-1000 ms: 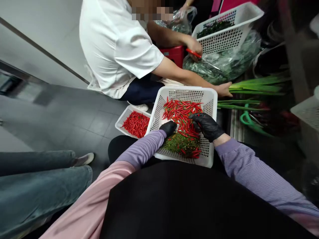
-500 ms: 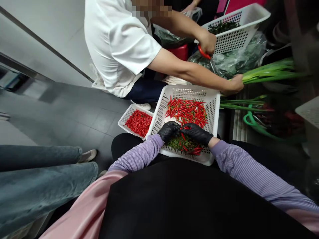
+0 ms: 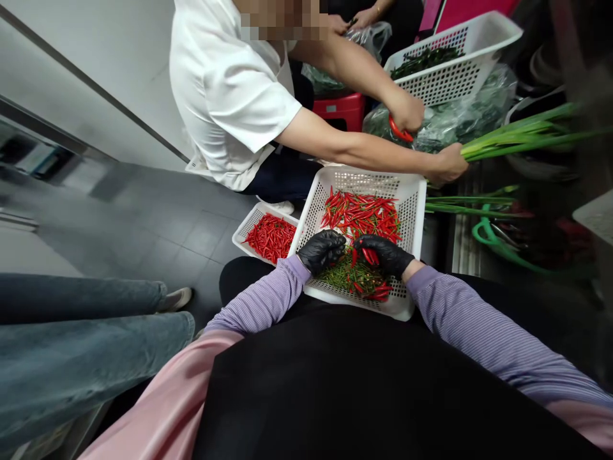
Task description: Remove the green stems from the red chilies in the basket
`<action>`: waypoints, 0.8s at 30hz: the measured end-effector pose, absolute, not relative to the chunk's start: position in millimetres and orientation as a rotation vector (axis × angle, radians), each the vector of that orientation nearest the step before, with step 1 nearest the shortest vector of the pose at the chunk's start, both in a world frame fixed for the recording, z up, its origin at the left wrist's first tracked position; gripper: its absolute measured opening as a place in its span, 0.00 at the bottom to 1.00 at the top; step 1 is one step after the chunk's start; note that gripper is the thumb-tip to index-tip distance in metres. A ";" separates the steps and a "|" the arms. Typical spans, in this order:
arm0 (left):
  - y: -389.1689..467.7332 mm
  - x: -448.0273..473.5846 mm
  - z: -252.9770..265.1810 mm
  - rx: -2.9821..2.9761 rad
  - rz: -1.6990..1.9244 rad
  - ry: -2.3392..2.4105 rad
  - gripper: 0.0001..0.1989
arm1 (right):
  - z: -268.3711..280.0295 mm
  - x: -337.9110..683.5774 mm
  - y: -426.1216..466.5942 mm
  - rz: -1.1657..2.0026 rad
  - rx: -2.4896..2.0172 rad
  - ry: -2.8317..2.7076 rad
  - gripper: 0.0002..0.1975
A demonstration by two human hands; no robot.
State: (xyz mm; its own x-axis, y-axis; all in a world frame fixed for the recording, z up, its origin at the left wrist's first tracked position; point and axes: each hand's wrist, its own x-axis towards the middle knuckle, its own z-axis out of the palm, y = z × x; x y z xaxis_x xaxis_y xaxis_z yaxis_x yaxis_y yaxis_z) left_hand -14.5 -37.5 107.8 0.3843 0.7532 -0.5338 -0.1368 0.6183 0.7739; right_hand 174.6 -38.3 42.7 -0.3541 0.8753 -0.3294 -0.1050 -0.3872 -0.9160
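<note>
A white slotted basket (image 3: pixel 412 211) rests on my lap, with red chillies (image 3: pixel 366 214) piled at its far end and green stems (image 3: pixel 342 278) heaped at the near end. Both my hands wear black gloves and sit over the stems. My left hand (image 3: pixel 322 250) is curled closed; what it holds I cannot make out. My right hand (image 3: pixel 385 254) pinches a red chilli (image 3: pixel 370 255). A smaller white basket (image 3: pixel 249 225) of red chillies stands on the floor to the left.
A person in a white shirt (image 3: pixel 230 89) crouches opposite, gripping red-handled scissors (image 3: pixel 400 131) and a bunch of green onions (image 3: pixel 522 135). Behind are another white basket (image 3: pixel 450 80) of greens, a bagged heap of greens (image 3: pixel 454 115) and a red stool (image 3: pixel 342 108). Jeans-clad legs (image 3: pixel 86 338) lie left.
My hands came together near the stems, then parted slightly, the right keeping a chilli. The person opposite lifted the green onions and brought the scissors down toward them.
</note>
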 end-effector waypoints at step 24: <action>-60.5 -18.9 83.1 0.927 0.490 1.139 0.22 | 102.3 170.1 -60.4 2.315 -0.988 -0.949 0.16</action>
